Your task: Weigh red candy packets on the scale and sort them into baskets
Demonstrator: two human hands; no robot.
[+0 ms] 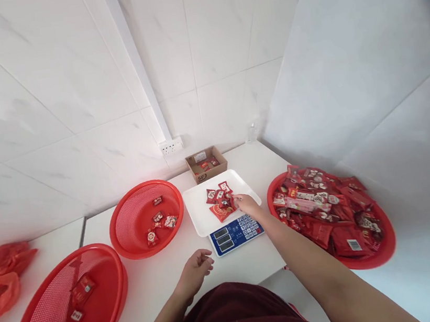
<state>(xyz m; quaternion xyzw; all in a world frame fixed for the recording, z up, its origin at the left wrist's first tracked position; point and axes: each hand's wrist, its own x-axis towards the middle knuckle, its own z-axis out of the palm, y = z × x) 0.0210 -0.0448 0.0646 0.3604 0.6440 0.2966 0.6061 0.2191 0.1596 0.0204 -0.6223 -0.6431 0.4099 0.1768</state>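
Several small red wrapped packets (pixel 219 196) lie in a loose pile on the white tray (pixel 199 218) of a digital weighing scale (pixel 236 236). My right hand (pixel 248 205) reaches over the tray's right side, fingertips pinched on a red packet at the edge of the pile. My left hand (pixel 197 272) hovers over the table in front of the scale, its fingers loosely bent and apart, holding nothing. The scale's blue panel has dark displays and a keypad, partly covered by my right hand and forearm.
A heaped red basket (pixel 386 244) of red packets stands on the right. To the left are a red basket (pixel 118 224) with several small packets and a larger red basket (pixel 117 295) with a few. Behind the scale sits a cardboard box (pixel 211 173). Red plastic bags (pixel 7 267) lie far left.
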